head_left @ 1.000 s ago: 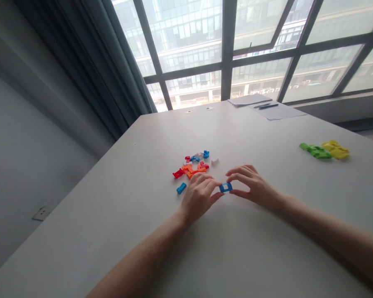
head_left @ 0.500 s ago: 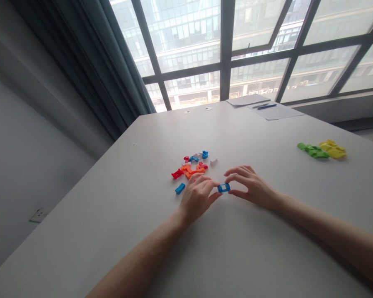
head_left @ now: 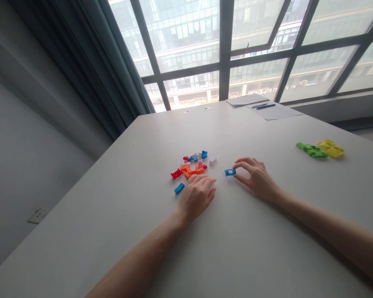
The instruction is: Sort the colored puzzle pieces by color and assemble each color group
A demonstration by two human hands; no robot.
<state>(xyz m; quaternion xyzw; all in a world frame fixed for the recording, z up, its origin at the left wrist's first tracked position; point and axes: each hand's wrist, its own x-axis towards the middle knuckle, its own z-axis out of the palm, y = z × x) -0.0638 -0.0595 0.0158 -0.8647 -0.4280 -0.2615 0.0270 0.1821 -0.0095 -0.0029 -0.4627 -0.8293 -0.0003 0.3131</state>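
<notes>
The right hand (head_left: 257,179) pinches one small blue frame piece (head_left: 230,172) with its fingers, low on the tabletop (head_left: 236,248), just right of the pile of small pieces (head_left: 192,164). The left hand (head_left: 196,194) lies loose and holds nothing, just below that pile. A soft, steady pinch by the edges should work best. One blue piece (head_left: 179,188) lies alone left of the pile. One green clump (head_left: 312,150) and one yellow clump (head_left: 331,148) sit far right of it.

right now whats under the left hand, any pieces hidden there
The left hand lies palm down on the white table, fingertips by the orange pieces. No piece shows at its edges; whatever is beneath the palm is covered. The blue frame piece is at the right hand.
</notes>
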